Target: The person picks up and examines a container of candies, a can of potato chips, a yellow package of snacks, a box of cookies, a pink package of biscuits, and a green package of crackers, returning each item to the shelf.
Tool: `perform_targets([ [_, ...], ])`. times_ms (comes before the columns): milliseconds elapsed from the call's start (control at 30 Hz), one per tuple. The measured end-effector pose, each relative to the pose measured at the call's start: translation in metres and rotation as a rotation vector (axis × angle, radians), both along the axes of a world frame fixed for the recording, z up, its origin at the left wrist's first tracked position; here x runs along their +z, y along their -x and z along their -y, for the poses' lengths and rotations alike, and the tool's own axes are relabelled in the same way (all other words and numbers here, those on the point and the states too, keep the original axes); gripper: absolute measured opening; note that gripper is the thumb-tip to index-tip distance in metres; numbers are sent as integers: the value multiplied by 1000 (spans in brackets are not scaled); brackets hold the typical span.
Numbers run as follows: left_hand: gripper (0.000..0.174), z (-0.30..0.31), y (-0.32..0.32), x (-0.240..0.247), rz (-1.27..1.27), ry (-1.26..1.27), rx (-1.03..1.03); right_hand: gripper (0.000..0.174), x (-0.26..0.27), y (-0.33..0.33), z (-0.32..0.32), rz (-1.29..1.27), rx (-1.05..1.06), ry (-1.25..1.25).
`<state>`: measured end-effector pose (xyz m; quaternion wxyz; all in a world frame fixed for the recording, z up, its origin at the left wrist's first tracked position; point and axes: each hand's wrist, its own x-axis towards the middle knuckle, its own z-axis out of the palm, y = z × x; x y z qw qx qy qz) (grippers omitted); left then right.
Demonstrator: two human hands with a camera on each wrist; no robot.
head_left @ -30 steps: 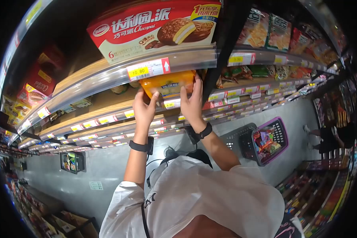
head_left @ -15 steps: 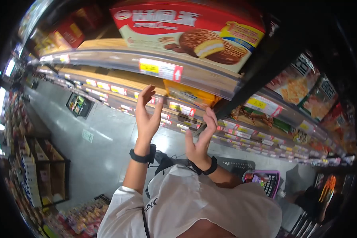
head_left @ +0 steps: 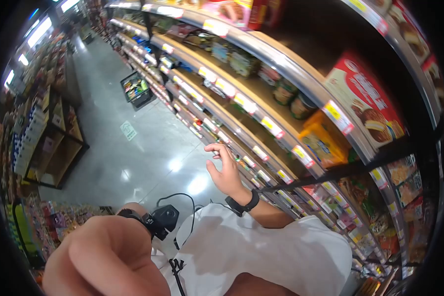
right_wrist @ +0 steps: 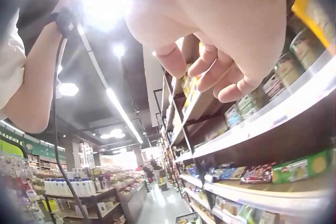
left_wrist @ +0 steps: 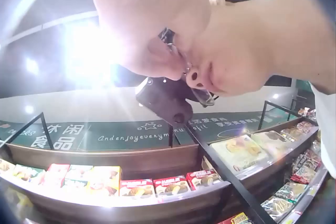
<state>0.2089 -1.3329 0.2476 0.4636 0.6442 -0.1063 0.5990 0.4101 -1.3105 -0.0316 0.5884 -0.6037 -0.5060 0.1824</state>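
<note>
My left hand (head_left: 103, 251) is raised close to the head camera, large at the lower left of the head view. In the left wrist view the left hand (left_wrist: 152, 19) is beside the face and glasses; its fingertips are hidden. My right hand (head_left: 225, 172) hangs in front of the shelves, fingers loosely bent, holding nothing. The right wrist view shows the right hand (right_wrist: 215, 29) with bent fingers, apart from the shelf. A yellow-orange package (head_left: 324, 143) lies on the shelf below a red and white Chocopai box (head_left: 362, 101).
Jars (head_left: 301, 106) stand beside the yellow package. Farther off, a black basket (head_left: 137, 90) with goods sits on the floor against the shelves. A wooden display stand (head_left: 59, 140) is across the aisle at left. A black cable (head_left: 190, 197) hangs near the body.
Both hands have left the yellow package, which stays on the shelf. The left hand has risen to the head, the right has drawn back, and the view has swung left along the aisle.
</note>
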Motion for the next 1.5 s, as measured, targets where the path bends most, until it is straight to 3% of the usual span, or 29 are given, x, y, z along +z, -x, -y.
perform_targets([
  [267,32,-103,86,1,43,-182,160,25,-11,104,-121,-16,382,107],
  [600,43,-234,174,19,-73,-335,525,22,-34,113,-266,-49,418,273],
  [967,57,-438,199,-21,-68,-436,854,21,-37,142,-531,24,535,150],
  [1067,61,-506,238,-65,-143,-331,1113,18,-19,163,-590,36,608,199],
  [1167,65,-571,294,-137,-434,-34,1382,17,-30,185,-650,57,685,217],
  [1200,66,-592,317,-164,-569,91,1397,17,-34,191,-668,65,700,205],
  [1267,48,-626,357,-215,-817,316,1360,17,-52,205,-707,67,669,172],
  [1333,35,-653,389,-267,-911,653,1314,17,-64,217,-749,13,640,288],
  [1500,30,-753,433,-305,-954,777,1131,18,-82,247,-843,-30,528,437],
])
